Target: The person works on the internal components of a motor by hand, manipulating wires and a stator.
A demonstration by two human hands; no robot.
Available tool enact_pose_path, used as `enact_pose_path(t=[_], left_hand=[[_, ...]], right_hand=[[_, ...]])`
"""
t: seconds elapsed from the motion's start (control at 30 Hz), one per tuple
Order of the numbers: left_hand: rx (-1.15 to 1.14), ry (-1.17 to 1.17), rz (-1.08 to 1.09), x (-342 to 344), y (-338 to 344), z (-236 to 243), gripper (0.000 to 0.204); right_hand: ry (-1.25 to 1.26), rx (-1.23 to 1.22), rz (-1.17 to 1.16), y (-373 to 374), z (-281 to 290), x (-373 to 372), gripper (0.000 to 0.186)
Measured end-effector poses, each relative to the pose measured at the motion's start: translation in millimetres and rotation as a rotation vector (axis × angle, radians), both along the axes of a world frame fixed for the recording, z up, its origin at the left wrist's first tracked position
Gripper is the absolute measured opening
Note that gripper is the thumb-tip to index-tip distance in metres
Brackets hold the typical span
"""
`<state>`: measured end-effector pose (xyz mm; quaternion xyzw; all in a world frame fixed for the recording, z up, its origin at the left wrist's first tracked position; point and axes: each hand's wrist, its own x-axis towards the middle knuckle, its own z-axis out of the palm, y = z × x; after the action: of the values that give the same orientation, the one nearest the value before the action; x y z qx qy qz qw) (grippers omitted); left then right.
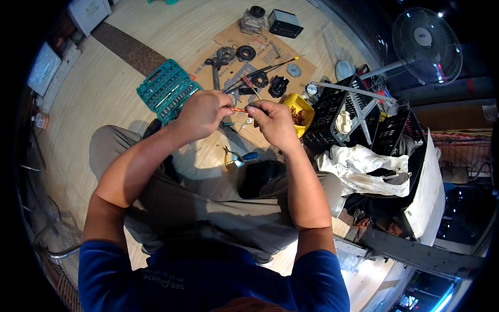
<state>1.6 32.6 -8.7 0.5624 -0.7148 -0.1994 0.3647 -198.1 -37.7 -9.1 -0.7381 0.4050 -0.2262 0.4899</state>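
Observation:
A short length of twisted copper wire (238, 109) is stretched between my two hands, above the floor in front of my knees. My left hand (204, 115) pinches one end between thumb and fingers. At the other end, my right hand (274, 124) has its fingertips closed on the wire. Just right of that hand stands a yellow container (307, 115) with copper-coloured pieces inside. Below the hands, pliers (228, 157) and a blue-handled screwdriver (250, 156) lie on the floor. A red-handled screwdriver (248, 83) lies beyond the wire.
A green socket set case (165, 78) lies unfolded at the left. Cardboard (306, 67) beyond my hands carries black rings, metal parts and cables. Black crates (332, 130), a white cloth (364, 166) and a standing fan (423, 47) are at the right.

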Motion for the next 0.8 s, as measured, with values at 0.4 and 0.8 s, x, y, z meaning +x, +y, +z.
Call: enact_pose_path(t=[0.4,0.8], left_hand=[[0.128,-0.029,-0.067,5,-3,-9,0.016],[0.212,-0.134,-0.049,5,-5,-10,0.015]], right_hand=[[0.07,-0.509,-0.021,10,-6,11,0.014],[-0.004,-0.283,-0.038,10,-8,9,0.016]])
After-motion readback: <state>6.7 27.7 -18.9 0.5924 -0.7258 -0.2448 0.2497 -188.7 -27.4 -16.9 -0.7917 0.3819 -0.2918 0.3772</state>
